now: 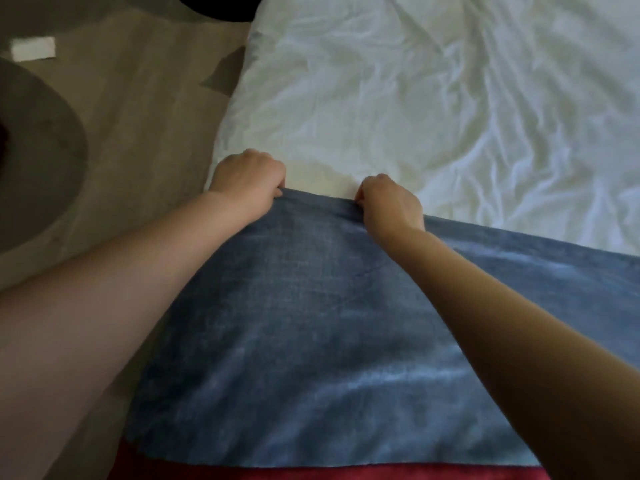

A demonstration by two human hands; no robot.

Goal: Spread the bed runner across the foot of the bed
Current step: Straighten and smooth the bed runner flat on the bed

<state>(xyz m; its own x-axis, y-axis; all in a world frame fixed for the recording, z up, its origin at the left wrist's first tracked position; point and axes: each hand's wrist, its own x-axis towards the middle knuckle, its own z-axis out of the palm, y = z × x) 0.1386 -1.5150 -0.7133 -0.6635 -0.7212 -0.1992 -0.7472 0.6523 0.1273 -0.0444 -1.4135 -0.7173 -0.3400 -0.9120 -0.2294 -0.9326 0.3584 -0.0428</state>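
A blue velvety bed runner (311, 323) lies over the near end of a bed with a wrinkled white duvet (433, 105). The runner stretches from the bed's left edge off to the right of the frame. My left hand (247, 178) grips the runner's far edge at the left corner of the bed. My right hand (389, 200) pinches the same edge a little to the right. Both fists are closed on the cloth, and a small fold rises between them.
A strip of red fabric (346, 472) shows below the runner's near edge. Left of the bed is beige carpet (138, 133) with a grey curved patch (38, 143) and a small white rectangle (33, 48). A dark round shape (221, 5) sits at the top.
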